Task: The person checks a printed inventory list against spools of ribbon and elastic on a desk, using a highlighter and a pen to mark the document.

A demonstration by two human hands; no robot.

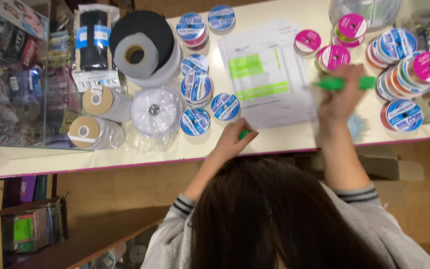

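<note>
Person leans over the cream worktop (125,154), head low, both arms forward. Right hand (342,97) is closed in a grip around a green highlighter (339,83), held crosswise above the right edge of the paper sheets (267,74) (hand blurred). Left hand (232,142) rests at the sheets' near-left corner, fingers pinched on a small green cap (244,133), likely pinning the paper.

Sheets lie mid-worktop, green bars already marked. Blue-labelled ribbon spools (196,87) crowd the left edge; pink-labelled spools (332,56) and stacked spools (404,69) crowd the right. Open room remains only along the near pink-trimmed edge. Tape rolls (143,47) sit further left.
</note>
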